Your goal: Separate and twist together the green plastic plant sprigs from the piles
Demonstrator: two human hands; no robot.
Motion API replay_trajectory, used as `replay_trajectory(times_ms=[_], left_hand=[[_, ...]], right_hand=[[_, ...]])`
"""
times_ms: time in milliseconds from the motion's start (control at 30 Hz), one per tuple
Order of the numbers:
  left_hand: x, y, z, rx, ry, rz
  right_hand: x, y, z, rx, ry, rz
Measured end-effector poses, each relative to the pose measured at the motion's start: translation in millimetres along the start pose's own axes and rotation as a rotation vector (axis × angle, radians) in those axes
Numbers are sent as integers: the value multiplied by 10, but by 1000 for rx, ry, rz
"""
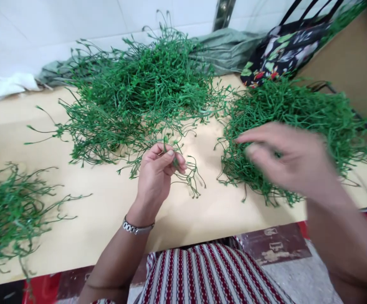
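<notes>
Left hand pinches green stems between thumb and fingers, above the table, near edge of the middle pile; stem count unclear. Right hand blurred over the right pile, fingers bent, can't tell if it grips anything. Left pile lies well apart, no hand on it. Step in hand looks like left holding stems, right working at the pile. Next move probably calls for a fine fingertip pinch, without dragging tangled neighbours
</notes>
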State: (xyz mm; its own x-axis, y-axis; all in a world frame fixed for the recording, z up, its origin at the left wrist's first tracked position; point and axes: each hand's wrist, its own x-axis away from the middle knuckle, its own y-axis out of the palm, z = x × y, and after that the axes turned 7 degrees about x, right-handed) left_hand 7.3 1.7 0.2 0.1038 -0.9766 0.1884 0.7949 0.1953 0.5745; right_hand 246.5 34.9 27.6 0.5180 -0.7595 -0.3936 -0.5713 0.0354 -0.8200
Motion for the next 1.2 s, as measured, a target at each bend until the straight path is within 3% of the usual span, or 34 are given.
replay_trajectory(times_ms=[33, 133, 267, 500, 700, 933, 1200], left_hand=[[3, 8, 0, 13, 5, -2], [24, 25, 0, 71, 45, -6], [67, -4, -7, 151, 93, -2], [166, -177, -69, 210, 185, 120], [238, -264, -42, 204, 165, 132], [327, -469, 60, 276, 127, 271], [488, -585, 25, 381, 24, 235]], right_hand=[[-42, 194, -193, -35, -89, -132], [-91, 679, -464, -29, -138, -302], [-25, 944, -407, 65, -44, -255], [30, 956, -419, 210, -203, -36], [57, 981, -502, 280, -283, -42], [124, 978, -576, 230, -363, -72], [97, 1009, -643, 251, -421, -58]])
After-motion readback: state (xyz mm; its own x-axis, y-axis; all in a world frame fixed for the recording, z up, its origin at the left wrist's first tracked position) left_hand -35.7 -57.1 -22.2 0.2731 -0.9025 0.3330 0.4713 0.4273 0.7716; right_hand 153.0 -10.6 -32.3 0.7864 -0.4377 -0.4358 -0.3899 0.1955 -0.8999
